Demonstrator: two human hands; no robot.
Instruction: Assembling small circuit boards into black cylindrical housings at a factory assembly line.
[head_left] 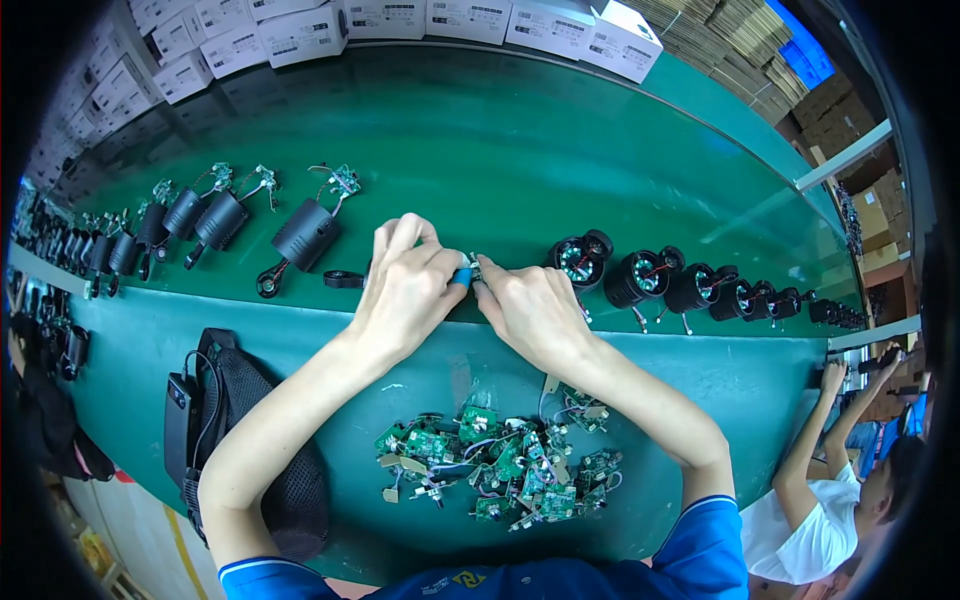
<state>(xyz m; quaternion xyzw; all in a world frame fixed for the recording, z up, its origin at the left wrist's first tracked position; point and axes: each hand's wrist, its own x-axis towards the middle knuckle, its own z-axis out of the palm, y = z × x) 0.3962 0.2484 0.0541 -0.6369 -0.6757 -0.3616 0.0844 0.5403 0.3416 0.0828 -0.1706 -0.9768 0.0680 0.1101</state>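
My left hand (408, 285) and my right hand (532, 308) meet at the middle of the green bench, fingertips nearly touching. A small green-and-white circuit board (475, 264) shows between them, pinched by both; the fingers cover most of it. Blue wrap circles one left fingertip. From beneath the left hand a black looped bracket (343, 280) sticks out; whatever it joins is hidden. Left of it lies a black cylindrical housing (306, 236) with a board wired to its top. To the right stands an open black housing (578, 262) with a round board inside.
Nearest me is a pile of loose circuit boards (520, 465) with wires. A black mesh bag (270, 440) and a black power bank (181, 420) lie left. More housings line both sides. White boxes (300, 35) stand behind. A co-worker (815, 520) works at right.
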